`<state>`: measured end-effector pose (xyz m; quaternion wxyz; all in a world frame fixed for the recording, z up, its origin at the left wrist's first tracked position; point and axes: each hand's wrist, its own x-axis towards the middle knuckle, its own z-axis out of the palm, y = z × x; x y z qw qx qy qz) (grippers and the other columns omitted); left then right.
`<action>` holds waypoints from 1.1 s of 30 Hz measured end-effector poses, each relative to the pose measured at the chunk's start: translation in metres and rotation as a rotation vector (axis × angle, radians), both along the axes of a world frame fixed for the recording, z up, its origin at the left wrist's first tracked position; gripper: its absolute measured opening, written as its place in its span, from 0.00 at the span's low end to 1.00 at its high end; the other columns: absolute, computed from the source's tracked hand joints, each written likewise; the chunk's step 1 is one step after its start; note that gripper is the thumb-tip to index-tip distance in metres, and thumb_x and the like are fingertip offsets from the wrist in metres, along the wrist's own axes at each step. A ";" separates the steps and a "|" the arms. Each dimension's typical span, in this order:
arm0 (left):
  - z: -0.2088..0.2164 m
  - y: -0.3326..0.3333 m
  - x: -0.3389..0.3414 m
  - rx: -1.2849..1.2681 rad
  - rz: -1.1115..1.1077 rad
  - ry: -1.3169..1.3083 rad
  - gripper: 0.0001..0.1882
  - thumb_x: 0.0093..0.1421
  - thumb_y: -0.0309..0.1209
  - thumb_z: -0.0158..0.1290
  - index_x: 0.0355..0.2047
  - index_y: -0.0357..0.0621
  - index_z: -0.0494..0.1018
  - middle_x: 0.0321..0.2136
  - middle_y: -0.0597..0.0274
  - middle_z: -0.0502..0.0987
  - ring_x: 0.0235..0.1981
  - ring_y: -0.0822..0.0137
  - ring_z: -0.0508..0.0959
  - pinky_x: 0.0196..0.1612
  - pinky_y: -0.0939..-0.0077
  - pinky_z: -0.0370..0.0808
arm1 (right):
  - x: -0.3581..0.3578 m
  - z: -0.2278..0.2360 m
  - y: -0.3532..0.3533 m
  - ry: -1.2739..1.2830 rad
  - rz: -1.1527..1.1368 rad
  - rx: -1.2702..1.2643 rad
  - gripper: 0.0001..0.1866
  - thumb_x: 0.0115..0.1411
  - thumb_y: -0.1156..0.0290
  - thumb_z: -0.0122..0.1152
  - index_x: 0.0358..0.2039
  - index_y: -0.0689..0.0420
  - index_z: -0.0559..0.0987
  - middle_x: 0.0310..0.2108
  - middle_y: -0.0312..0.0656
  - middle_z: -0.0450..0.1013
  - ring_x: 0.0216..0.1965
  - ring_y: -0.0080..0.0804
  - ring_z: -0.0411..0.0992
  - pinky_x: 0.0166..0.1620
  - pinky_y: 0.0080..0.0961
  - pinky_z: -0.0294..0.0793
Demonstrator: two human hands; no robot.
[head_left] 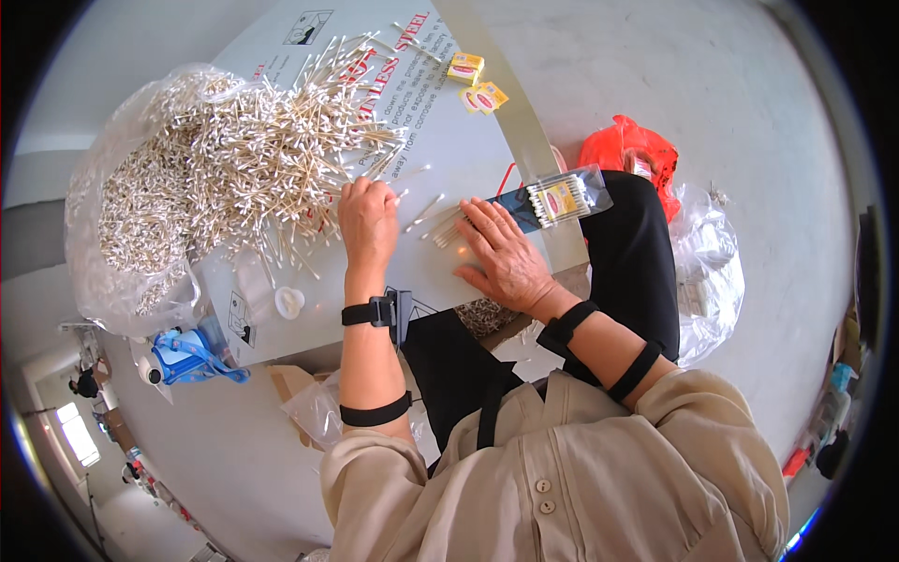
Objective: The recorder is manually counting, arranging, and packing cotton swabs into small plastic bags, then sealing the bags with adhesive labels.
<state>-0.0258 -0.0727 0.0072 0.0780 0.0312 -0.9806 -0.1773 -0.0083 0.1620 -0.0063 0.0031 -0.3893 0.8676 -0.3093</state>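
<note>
Both hands work flat on a white cardboard sheet laid over the lap. Left hand is knuckles-up, fingers curled down into the edge of a big loose heap of cotton swabs; fingertips are hidden under the hand, so can't tell if any swab is actually pinched. Right hand lies palm-down, fingers spread & nearly straight, pressing on a small gathered bunch of swabs w/ nothing closed in a grip; part of the bunch is hidden under the fingers. Both forearms come up from the lower edge, black straps at wrist & forearm, beige sleeves behind. Swabs look thin, pale wooden sticks w/ white tips, lying every which way. Just past the right fingertips sits a clear packet of swabs w/ a yellow label. Left of the heap, a clear plastic bag holds many more swabs. Two small yellow labels lie at the sheet's far edge. Orange plastic bag on the floor, partly cut off by the black-clad knee.
</note>
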 end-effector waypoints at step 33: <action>0.004 0.029 -0.028 0.277 0.109 -0.128 0.05 0.52 0.27 0.59 0.25 0.39 0.75 0.25 0.50 0.76 0.30 0.50 0.77 0.35 0.59 0.73 | 0.001 -0.002 0.002 -0.022 0.001 -0.007 0.34 0.56 0.57 0.63 0.56 0.66 0.66 0.65 0.52 0.55 0.67 0.48 0.51 0.69 0.43 0.48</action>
